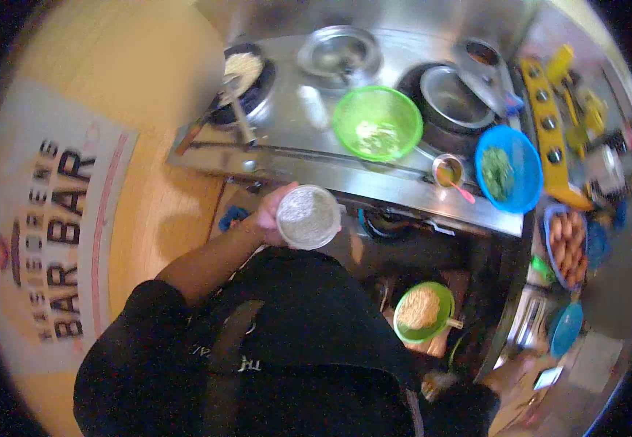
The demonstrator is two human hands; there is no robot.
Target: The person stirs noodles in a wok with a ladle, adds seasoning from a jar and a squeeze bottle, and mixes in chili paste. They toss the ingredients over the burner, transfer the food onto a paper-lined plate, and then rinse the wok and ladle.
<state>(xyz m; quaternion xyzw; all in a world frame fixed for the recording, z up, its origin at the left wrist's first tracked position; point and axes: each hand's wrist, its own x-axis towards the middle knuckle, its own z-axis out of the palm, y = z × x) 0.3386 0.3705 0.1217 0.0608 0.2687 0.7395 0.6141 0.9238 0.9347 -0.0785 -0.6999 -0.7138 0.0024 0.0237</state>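
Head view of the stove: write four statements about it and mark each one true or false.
1. The left hand holds a round container of white stuff. True.
2. The green bowl on the stove top is empty. False: it holds some pale food.
3. The blue bowl holds green leaves. True.
4. The noodle bowl stands on the stove top. False: it sits lower, below the stove's front edge.
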